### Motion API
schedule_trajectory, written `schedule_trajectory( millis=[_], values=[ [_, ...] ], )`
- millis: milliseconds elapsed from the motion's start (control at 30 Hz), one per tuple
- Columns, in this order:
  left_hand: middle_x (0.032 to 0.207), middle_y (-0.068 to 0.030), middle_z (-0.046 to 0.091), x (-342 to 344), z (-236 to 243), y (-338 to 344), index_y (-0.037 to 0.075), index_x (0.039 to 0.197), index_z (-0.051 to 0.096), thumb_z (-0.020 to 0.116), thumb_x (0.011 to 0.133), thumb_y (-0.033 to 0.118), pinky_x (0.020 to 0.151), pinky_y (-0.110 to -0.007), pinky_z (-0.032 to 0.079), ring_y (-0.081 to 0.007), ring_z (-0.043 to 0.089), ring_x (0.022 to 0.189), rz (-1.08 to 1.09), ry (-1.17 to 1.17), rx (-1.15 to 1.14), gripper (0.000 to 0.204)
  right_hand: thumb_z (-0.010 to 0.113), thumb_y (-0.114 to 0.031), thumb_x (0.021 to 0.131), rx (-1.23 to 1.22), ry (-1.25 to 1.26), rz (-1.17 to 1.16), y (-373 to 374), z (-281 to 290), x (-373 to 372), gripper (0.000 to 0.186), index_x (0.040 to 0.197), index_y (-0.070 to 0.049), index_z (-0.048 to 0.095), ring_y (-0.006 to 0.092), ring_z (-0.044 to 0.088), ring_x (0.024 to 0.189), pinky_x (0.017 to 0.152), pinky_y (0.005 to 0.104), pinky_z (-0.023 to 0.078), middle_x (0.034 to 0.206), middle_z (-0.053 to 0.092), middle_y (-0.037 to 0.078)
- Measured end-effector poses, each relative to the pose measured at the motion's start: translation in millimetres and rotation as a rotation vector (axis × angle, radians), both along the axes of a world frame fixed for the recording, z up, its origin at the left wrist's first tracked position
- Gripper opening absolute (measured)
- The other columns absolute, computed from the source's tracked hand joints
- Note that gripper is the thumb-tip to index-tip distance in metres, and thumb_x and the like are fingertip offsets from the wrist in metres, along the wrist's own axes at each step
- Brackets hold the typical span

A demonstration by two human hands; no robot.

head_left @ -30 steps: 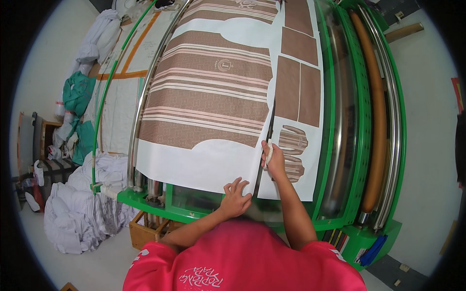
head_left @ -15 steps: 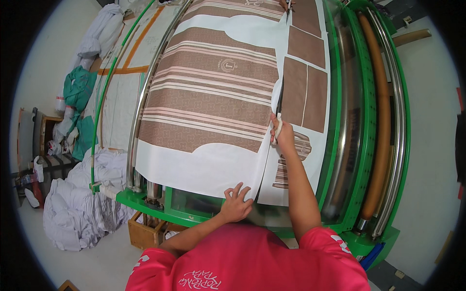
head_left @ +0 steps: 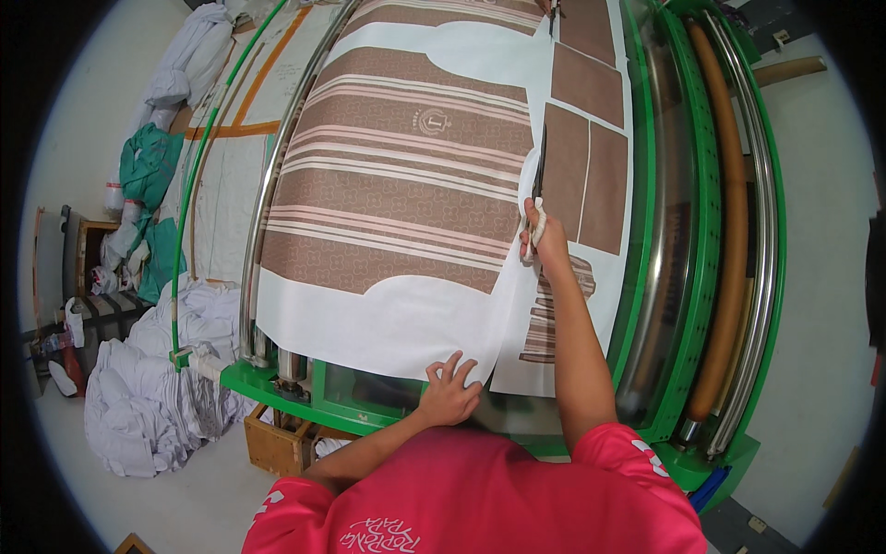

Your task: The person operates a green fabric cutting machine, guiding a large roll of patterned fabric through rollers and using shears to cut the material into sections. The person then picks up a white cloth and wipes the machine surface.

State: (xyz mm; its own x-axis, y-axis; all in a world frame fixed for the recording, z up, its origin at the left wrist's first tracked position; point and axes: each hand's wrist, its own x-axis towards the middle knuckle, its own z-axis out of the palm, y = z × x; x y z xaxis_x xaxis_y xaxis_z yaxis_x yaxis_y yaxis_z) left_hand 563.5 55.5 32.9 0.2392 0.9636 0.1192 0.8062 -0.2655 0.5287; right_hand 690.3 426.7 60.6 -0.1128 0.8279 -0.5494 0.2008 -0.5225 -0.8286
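Printed sheet (head_left: 388, 254): brown with white and pink stripes, spread over the green-framed machine (head_left: 684, 369) in front of the person; its near end has a white margin.
Side strip (head_left: 606, 198): just right of the striped part, bearing plain brown panels and smaller striped shapes; a slit parts the two from the near edge up to the scissors.
Scissors (head_left: 541, 171): dark blades pointing away from the person along the white seam, pale handles below.
Right hand (head_left: 551, 242): grasping the scissors by the handles, forearm across the strip's striped shapes.
Left hand (head_left: 449, 397): released, fingers spread and slightly bent, fingertips on the white margin at the near edge, left of the slit.
Far end: another person's hand (head_left: 543, 6), partly out of view, beside a second pair of scissors (head_left: 553, 20); its grip cannot be told.
Floor at left: heaped white cloth (head_left: 152, 402), near a wooden crate (head_left: 275, 443).
Machine's right side: a long brown roll (head_left: 729, 175).
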Motion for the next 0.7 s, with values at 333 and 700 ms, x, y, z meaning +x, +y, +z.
schedule_trajectory(
  millis=[333,700],
  values=[
    [0.150,-0.0118,0.062,0.1,-2.5,-1.4,0.020,0.106,0.072,0.078,0.088,0.031,0.101,-0.064,0.038,-0.0451,0.047,0.151,-0.006,0.008,-0.001,0.022,0.075,-0.068,0.101,0.007,-0.080,0.024,33.0,5.8,-4.5,0.066,0.088,-0.004,0.069,0.0157,0.060,0.049,0.049,0.0338,0.049,0.064,0.059,0.002],
    [0.155,-0.0122,0.059,-0.5,-5.6,-2.7,0.020,0.108,0.076,0.080,0.086,0.031,0.103,-0.066,0.037,-0.0459,0.042,0.153,-0.024,0.004,-0.038,0.025,0.079,-0.066,0.100,0.023,-0.067,0.006,80.6,-1.2,-14.3,0.067,0.079,-0.003,0.067,0.0168,0.060,0.049,0.049,0.0364,0.048,0.064,0.060,0.004]
  ],
)
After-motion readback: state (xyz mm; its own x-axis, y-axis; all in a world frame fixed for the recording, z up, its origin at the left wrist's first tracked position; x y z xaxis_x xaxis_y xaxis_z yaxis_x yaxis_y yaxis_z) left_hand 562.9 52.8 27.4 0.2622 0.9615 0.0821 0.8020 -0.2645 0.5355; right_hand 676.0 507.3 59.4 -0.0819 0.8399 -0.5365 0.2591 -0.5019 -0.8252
